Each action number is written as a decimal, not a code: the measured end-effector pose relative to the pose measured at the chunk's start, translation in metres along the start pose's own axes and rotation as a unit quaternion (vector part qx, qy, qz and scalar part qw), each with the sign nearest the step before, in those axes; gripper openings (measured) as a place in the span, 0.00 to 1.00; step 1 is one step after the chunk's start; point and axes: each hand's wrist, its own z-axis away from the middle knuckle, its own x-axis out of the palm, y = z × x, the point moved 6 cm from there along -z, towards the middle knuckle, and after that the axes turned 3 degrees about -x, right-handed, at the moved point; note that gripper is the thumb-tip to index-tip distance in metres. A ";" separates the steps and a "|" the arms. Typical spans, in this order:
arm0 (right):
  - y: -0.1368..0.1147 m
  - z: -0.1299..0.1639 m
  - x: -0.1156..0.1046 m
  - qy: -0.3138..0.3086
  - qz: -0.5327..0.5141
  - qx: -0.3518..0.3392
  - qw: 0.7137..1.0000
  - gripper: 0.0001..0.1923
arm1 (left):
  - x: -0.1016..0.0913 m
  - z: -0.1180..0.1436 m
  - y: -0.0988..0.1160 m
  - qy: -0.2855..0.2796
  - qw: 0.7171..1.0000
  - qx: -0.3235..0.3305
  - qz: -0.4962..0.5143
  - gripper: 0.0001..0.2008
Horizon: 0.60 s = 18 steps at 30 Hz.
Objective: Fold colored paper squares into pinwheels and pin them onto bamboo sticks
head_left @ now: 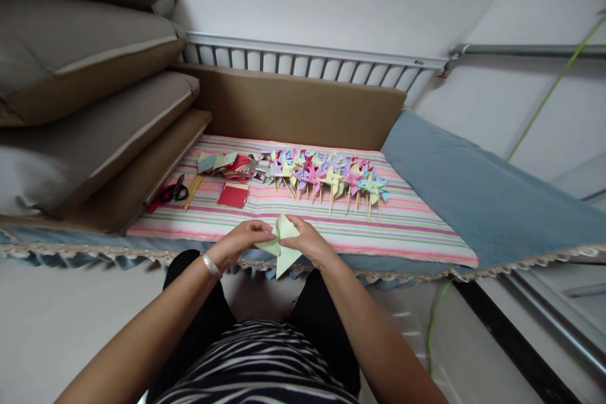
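Observation:
A pale green paper pinwheel (286, 260), partly folded and with no stick showing, is held up in front of my lap at the near edge of the striped cloth. My left hand (240, 240) pinches its left side between thumb and fingers. From the right, my right hand (310, 242) grips it, thumb near the middle and fingers behind. Beyond my hands lie many finished pinwheels (332, 180) on wooden sticks, in pink, yellow, green, purple and red. A small stack of red paper squares (233, 195) sits nearer, with more coloured paper (222, 163) behind it.
Black-handled scissors (174, 192) and several wooden sticks (193, 192) lie at the left on the striped cloth (293, 225). Small silvery pieces (259, 167) are beside the pinwheels. Stacked cushions (85, 50) rise on the left, a brown board (298, 106) and radiator (317, 63) behind.

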 end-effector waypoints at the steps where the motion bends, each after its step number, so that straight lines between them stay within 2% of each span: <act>1: 0.003 0.001 -0.001 0.013 -0.032 0.014 0.999 0.31 | -0.002 0.003 -0.002 0.005 0.999 0.007 0.052 0.12; 4: 0.009 0.003 0.000 0.047 -0.110 0.044 0.992 0.31 | 0.004 0.009 -0.015 0.005 0.988 0.003 0.152 0.13; 6: 0.009 0.004 0.003 0.067 -0.130 0.046 0.988 0.30 | 0.013 0.010 -0.023 0.010 0.984 0.006 0.179 0.11; 10: 0.005 0.006 0.008 0.093 -0.147 0.039 0.984 0.29 | 0.026 0.006 -0.029 0.040 0.973 0.028 0.224 0.14; 18: 0.005 0.006 0.014 0.091 -0.162 0.029 0.982 0.25 | 0.023 0.003 -0.027 0.129 0.962 0.037 0.236 0.12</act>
